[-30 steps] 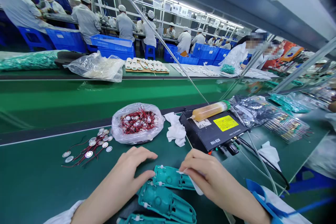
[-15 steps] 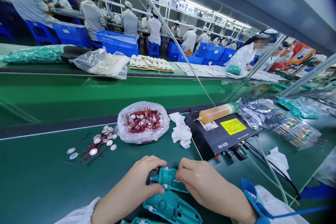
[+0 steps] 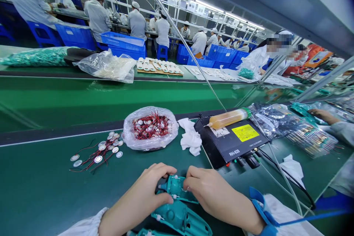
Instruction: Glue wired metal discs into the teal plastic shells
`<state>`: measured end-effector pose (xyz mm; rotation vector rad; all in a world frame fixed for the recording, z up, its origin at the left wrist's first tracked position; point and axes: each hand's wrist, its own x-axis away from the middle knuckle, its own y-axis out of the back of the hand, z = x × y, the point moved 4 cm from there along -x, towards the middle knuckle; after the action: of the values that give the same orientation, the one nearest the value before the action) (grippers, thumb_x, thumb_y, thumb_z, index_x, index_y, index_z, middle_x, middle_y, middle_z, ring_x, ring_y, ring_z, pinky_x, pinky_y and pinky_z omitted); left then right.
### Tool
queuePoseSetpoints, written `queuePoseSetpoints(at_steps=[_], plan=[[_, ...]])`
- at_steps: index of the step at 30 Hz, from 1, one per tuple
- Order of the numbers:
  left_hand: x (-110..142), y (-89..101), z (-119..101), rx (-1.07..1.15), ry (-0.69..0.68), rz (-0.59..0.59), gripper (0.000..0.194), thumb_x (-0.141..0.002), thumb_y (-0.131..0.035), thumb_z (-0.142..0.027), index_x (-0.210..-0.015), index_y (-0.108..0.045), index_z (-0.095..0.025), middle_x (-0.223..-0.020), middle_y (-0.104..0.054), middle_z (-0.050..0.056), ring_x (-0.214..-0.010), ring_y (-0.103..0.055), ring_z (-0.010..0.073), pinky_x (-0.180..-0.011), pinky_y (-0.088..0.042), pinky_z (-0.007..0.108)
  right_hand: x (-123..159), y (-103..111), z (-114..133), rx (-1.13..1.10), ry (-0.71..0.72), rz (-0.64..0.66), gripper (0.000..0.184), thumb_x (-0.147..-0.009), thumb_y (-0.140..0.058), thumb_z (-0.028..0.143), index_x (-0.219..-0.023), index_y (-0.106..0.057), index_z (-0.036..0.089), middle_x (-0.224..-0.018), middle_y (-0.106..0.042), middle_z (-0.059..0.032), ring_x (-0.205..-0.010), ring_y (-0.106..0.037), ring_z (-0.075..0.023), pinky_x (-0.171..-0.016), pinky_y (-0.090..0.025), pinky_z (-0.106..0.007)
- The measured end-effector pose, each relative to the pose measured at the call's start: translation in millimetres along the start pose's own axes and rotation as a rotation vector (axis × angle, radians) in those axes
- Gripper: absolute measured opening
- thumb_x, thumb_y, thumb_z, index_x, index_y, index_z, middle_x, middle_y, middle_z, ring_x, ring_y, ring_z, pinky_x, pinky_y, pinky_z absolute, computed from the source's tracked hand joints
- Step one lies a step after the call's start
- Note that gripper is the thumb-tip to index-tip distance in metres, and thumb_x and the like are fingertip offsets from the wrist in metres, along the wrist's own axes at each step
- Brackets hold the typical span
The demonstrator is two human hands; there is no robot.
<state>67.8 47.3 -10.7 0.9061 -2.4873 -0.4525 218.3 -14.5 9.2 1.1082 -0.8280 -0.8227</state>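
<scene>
My left hand (image 3: 148,191) holds the left end of a teal plastic housing half (image 3: 176,187), thumb on the near side and fingers on the far side. The hollow inside faces up, with small white parts at its edges. At the shell's right part, my right hand (image 3: 211,191) is closed in a pinch; whatever lies between its fingertips is hidden. Just below, a second teal shell half (image 3: 173,215) lies open side up, close to my left thumb. Part of another teal piece (image 3: 146,232) shows at the bottom edge.
Wired discs (image 3: 99,159) lie loose at left, beside a plastic bag (image 3: 128,141) full of them. Crumpled tissue (image 3: 190,142) adjoins a black control box (image 3: 221,151) carrying an amber-filled syringe (image 3: 229,118). Cables trail right. A co-worker's hand (image 3: 323,115) reaches over bagged parts (image 3: 312,138).
A co-worker's hand and sleeve have come into view at the right, over the teal bagged parts. My right hand has shifted very slightly left; my left hand keeps its hold.
</scene>
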Motion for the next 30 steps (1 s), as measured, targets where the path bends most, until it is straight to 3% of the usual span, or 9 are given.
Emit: queuePoseSetpoints(at_steps=[6, 12, 23, 30], plan=[[0.4, 1.1, -3.0, -0.010, -0.003, 0.001, 0.044, -0.062, -0.066, -0.009, -0.104, -0.063, -0.023, -0.106, -0.062, 0.002, -0.104, -0.053, 0.0241, -0.091, -0.039, 0.035, -0.2, -1.0, 0.0, 0.028, -0.005, -0.023, 0.022, -0.089, -0.043, 0.008, -0.087, -0.061, 0.020, -0.086, -0.058, -0.0015, -0.068, -0.055, -0.0130, -0.056, -0.032, -0.026], [-1.1, 0.4, -0.9, 0.001, 0.009, -0.002, 0.048, -0.060, -0.069, -0.009, -0.106, -0.063, -0.023, -0.108, -0.062, 0.003, -0.104, -0.053, 0.0244, -0.091, -0.039, 0.035, -0.4, 0.4, -1.8, -0.064, -0.041, -0.107, 0.016, -0.083, -0.052, 0.005, -0.086, -0.058, 0.019, -0.081, -0.060, 0.0003, -0.068, -0.055, -0.0133, -0.057, -0.032, -0.025], [-0.9, 1.3, -1.4, 0.018, 0.018, -0.013, 0.048, -0.060, -0.070, -0.010, -0.106, -0.064, -0.022, -0.108, -0.063, 0.003, -0.103, -0.054, 0.0245, -0.092, -0.040, 0.035, 3.9, 3.7, -4.7, -0.158, -0.002, -0.222, 0.015, -0.083, -0.051, 0.005, -0.082, -0.058, 0.019, -0.079, -0.060, 0.0008, -0.066, -0.055, -0.0118, -0.057, -0.032, -0.024], [-0.9, 0.5, -0.2, 0.019, 0.012, -0.017, 0.048, -0.060, -0.070, -0.011, -0.106, -0.063, -0.023, -0.109, -0.062, 0.003, -0.106, -0.054, 0.0246, -0.094, -0.038, 0.036, 3.5, 2.2, -6.4, -0.173, -0.035, -0.225, 0.016, -0.079, -0.054, 0.003, -0.081, -0.053, 0.019, -0.074, -0.058, 0.0017, -0.063, -0.052, -0.0122, -0.055, -0.029, -0.024]])
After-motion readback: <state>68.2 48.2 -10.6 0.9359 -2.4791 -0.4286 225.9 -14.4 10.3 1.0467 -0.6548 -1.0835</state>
